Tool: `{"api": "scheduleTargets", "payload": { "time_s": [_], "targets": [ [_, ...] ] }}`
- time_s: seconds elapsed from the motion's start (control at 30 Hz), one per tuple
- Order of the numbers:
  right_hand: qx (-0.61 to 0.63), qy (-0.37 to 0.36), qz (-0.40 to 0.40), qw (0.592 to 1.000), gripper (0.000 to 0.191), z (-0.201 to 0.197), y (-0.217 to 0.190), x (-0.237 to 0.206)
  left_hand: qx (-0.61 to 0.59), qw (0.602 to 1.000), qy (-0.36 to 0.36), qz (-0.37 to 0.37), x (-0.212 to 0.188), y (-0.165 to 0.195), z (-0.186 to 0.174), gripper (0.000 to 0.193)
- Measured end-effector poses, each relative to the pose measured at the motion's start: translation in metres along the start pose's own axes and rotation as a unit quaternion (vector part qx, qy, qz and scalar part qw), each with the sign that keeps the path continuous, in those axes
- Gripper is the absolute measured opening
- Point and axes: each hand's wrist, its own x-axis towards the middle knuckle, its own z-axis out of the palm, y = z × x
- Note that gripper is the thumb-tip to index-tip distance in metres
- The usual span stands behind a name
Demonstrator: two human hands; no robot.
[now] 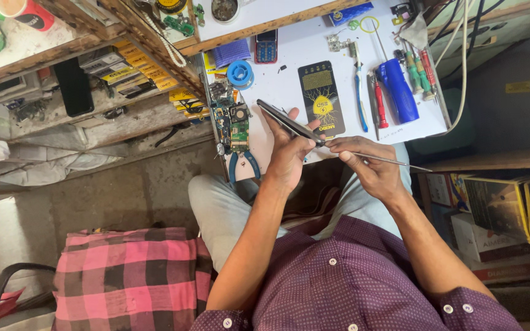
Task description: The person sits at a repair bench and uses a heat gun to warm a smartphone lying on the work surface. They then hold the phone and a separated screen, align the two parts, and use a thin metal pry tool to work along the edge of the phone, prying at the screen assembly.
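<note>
Head view, frame centre: left hand (289, 156) grips thin dark phone (289, 122) edgewise; right hand (369, 168) pinches slim metal probe (387, 160). Phone looks light, rigid, probably fragile; edges suit holding.

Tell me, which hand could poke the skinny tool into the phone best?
Probably the right hand. It pinches the thin metal tool, whose tip sits beside the dark phone. The left hand is busy gripping that phone edge-on, so it looks better suited to steadying.
</note>
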Motion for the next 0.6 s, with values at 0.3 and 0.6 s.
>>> {"api": "scheduleTargets", "payload": {
  "time_s": [0.3, 0.6],
  "targets": [
    [0.053, 0.058, -0.048, 0.996, 0.014, 0.012, -0.003, 0.001, -0.042, 0.988, 0.139, -0.047, 0.004, 0.012, 0.018, 0.121],
    [0.080, 0.088, -0.036, 0.992, 0.019, 0.017, 0.000, 0.004, 0.009, 0.977, 0.198, -0.081, 0.013, 0.027, 0.032, 0.127]
  ]
}}
